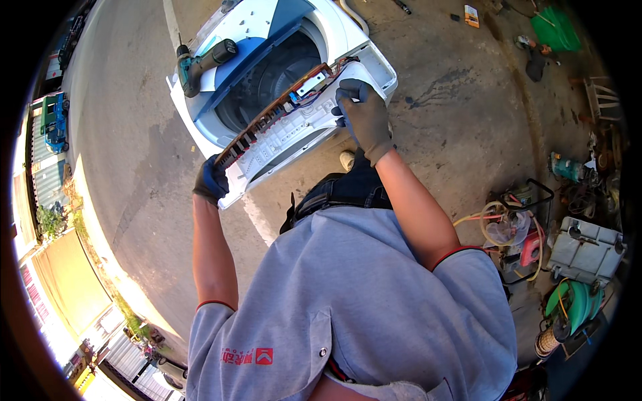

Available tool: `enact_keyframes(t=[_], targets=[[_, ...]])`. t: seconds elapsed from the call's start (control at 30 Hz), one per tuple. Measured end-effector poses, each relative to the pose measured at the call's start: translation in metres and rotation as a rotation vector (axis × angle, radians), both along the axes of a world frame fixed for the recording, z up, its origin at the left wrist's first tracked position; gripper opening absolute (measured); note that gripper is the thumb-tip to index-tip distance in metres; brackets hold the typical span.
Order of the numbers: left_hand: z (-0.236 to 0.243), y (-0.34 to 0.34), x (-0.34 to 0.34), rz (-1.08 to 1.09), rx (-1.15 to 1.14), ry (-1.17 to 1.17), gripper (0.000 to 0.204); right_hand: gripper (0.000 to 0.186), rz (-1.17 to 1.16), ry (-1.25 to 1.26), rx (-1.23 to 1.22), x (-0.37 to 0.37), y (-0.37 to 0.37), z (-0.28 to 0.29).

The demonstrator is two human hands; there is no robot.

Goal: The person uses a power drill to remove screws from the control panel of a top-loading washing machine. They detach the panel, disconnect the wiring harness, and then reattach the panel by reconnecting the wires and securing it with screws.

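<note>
A top-loading washing machine [354, 27] stands in front of me, its round drum [271, 70] exposed. Along its near side lies a white control panel [294, 137], underside up, with a long brown circuit board [257, 123] tilted on its far edge. My left hand [212, 180], in a dark glove, is closed round the left end of the board. Over the panel's right end, my gloved right hand [366, 120] has its fingers curled in a pinch; what lies between the fingertips is too small to tell. Wires [314, 97] run near the board's right end.
A green and black cordless drill [200, 67] rests on the machine's left top, near several small screws. At the right are a grey plastic case [588, 250], a green hose reel [575, 304] and a machine with coiled hoses [515, 230]. A green container [556, 30] lies far right.
</note>
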State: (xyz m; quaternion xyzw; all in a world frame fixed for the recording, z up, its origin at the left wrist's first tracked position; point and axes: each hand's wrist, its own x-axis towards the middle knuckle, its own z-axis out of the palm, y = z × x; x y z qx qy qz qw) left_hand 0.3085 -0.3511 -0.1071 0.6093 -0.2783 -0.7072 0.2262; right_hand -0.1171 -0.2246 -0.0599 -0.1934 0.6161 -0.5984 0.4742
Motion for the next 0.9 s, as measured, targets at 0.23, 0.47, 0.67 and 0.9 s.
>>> enact_keyframes(t=[0.23,0.47,0.67,0.9], targets=[[-0.003,-0.001,-0.007,0.037,0.026,-0.053,0.024,0.019,-0.031,-0.582,0.016,-0.012,-0.012,0.003],[-0.004,-0.001,-0.006,0.044,0.043,-0.046,0.023,0.018,0.025,-0.789,-0.038,-0.01,-0.028,-0.014],[0.005,0.003,-0.016,0.137,0.116,0.052,0.023,0.013,-0.013,-0.656,0.097,-0.001,-0.041,-0.009],[0.018,0.021,-0.029,0.092,0.079,0.079,0.028,0.018,-0.005,-0.482,0.194,-0.003,-0.044,-0.007]])
